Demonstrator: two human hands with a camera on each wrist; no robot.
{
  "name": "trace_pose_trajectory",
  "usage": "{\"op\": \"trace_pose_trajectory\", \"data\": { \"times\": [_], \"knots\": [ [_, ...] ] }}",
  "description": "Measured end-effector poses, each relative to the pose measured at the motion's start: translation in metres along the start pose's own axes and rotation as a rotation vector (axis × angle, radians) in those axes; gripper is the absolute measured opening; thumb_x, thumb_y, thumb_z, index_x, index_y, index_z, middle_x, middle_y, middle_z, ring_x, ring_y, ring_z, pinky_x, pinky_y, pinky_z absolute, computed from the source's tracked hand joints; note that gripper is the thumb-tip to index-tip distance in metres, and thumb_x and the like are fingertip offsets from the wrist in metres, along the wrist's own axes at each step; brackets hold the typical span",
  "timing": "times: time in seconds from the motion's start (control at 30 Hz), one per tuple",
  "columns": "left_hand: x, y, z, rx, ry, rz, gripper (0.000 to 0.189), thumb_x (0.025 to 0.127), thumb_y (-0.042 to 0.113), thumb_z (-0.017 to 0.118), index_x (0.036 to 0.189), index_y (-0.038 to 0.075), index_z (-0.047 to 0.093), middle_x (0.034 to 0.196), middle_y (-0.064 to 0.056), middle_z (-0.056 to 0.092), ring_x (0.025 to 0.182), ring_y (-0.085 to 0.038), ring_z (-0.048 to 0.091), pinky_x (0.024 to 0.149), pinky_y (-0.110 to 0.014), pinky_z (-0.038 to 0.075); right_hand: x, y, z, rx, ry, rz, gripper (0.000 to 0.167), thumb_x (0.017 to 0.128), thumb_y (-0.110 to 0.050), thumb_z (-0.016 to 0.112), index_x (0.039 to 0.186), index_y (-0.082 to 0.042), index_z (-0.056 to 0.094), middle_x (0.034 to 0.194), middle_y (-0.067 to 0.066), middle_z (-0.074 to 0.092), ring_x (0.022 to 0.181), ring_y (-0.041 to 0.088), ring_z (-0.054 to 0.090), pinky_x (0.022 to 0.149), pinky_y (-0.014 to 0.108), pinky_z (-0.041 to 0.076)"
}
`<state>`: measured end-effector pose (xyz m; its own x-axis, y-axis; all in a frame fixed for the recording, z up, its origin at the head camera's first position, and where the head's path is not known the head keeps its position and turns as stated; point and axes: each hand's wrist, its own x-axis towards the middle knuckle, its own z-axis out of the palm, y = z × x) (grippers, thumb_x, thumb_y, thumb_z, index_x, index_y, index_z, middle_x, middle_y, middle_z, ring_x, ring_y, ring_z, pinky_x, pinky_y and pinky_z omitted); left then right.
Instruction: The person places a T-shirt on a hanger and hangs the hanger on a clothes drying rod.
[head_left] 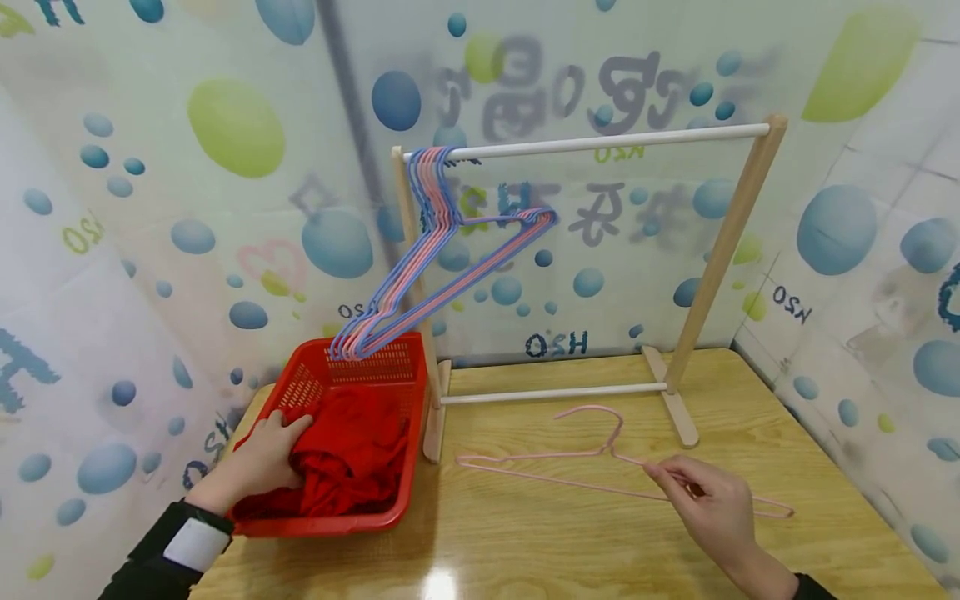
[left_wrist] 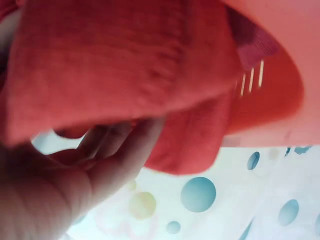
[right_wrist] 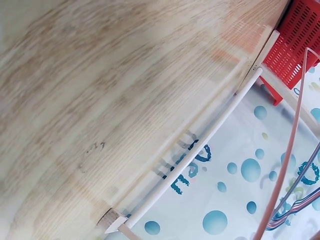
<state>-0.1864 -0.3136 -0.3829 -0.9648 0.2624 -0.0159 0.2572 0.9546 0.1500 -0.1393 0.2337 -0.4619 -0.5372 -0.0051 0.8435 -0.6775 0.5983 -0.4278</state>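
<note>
My left hand (head_left: 262, 458) reaches over the left side of the red plastic basket (head_left: 322, 525) and grips red cloth (head_left: 348, 450). In the left wrist view, a fold of the red cloth (left_wrist: 125, 60) lies over the fingers and hides part of them. Over the table to the right, my right hand (head_left: 708, 500) pinches a pink wire hanger (head_left: 619, 425) by its shoulder, its hook pointing up and left. The right wrist view catches one thin length of that pink hanger (right_wrist: 294, 135).
Behind the hands stands a rack with wooden posts (head_left: 723, 246) and a white top rod (head_left: 600, 144). Several blue and pink hangers (head_left: 444, 218) hang bunched at its left end, jutting over the basket. Patterned curtains (head_left: 480, 275) surround the wooden table (head_left: 525, 542).
</note>
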Motion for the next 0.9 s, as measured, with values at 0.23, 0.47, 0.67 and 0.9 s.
{"op": "trace_pose_trajectory", "data": {
  "times": [0.23, 0.47, 0.67, 0.9],
  "knots": [
    [-0.005, 0.010, 0.002, 0.049, 0.160, 0.027, 0.048, 0.057, -0.008, 0.073, 0.103, -0.002, 0.063, 0.088, -0.023, 0.049, 0.067, -0.027, 0.052, 0.060, -0.045, 0.050, 0.002, -0.004, 0.000, 0.003, 0.003, 0.005, 0.012, 0.075, -0.012, 0.079, 0.069, -0.015, 0.070, 0.056, -0.011, 0.057, 0.044, -0.009, 0.030, 0.044, 0.007, 0.024],
    [-0.016, 0.017, -0.003, 0.024, 0.263, 0.008, 0.041, 0.062, -0.006, 0.073, 0.102, -0.004, 0.064, 0.081, -0.015, 0.054, 0.067, -0.022, 0.053, 0.062, -0.045, 0.053, 0.007, -0.009, -0.002, 0.013, 0.009, 0.008, 0.015, 0.080, -0.020, 0.076, 0.069, -0.011, 0.070, 0.057, -0.010, 0.059, 0.045, -0.009, 0.032, 0.044, 0.007, 0.025],
    [-0.025, 0.020, -0.011, -0.062, 0.380, 0.016, 0.026, 0.065, 0.004, 0.077, 0.081, 0.009, 0.058, 0.071, -0.004, 0.050, 0.064, -0.017, 0.046, 0.057, -0.031, 0.045, 0.009, -0.012, -0.004, 0.021, 0.015, 0.017, 0.012, 0.080, -0.016, 0.076, 0.070, -0.011, 0.070, 0.057, -0.009, 0.058, 0.044, -0.008, 0.030, 0.043, 0.009, 0.024],
    [-0.032, 0.041, -0.025, -0.193, 0.498, -0.012, 0.022, 0.074, 0.006, 0.073, 0.073, 0.013, 0.052, 0.055, 0.004, 0.038, 0.049, -0.008, 0.037, 0.044, -0.021, 0.032, 0.011, -0.012, -0.006, 0.038, 0.039, 0.029, 0.010, 0.078, -0.010, 0.076, 0.070, -0.009, 0.070, 0.057, -0.011, 0.057, 0.044, -0.007, 0.031, 0.042, 0.012, 0.024]
  ]
}}
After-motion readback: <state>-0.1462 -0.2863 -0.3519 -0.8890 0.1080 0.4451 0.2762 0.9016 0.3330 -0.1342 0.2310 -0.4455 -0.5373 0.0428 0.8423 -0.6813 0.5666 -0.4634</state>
